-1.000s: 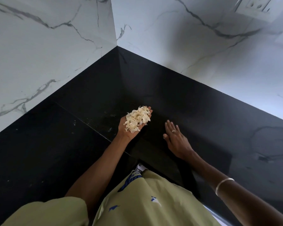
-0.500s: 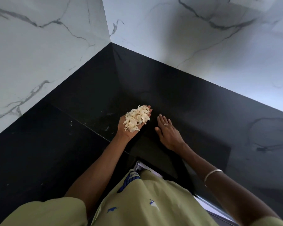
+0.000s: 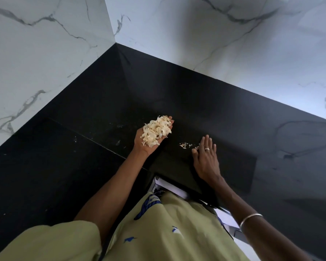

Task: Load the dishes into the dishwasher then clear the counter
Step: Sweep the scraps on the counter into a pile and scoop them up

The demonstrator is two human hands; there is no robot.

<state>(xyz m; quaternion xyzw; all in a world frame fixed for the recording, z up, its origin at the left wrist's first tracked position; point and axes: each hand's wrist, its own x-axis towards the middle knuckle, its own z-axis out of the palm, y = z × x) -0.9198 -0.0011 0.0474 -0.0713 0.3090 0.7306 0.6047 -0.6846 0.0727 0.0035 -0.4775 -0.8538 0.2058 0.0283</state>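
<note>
My left hand (image 3: 141,144) is palm up above the black counter (image 3: 83,147), cupping a heap of pale papery peels (image 3: 156,131). My right hand (image 3: 205,159) lies flat on the counter to its right, fingers straight, a ring on one finger. A small line of loose peel scraps (image 3: 186,146) sits on the counter just left of the right hand's fingertips. No dishes or dishwasher racks are in view.
White marble walls (image 3: 45,53) meet in a corner behind the counter. A few tiny specks (image 3: 119,142) lie on the counter left of my left hand. Below the counter edge, a white and metal surface (image 3: 169,187) shows by my body.
My right hand has slid to the right across the counter, and a small gathered line of peel scraps now shows beside its fingertips. My left hand holds the heap as before.
</note>
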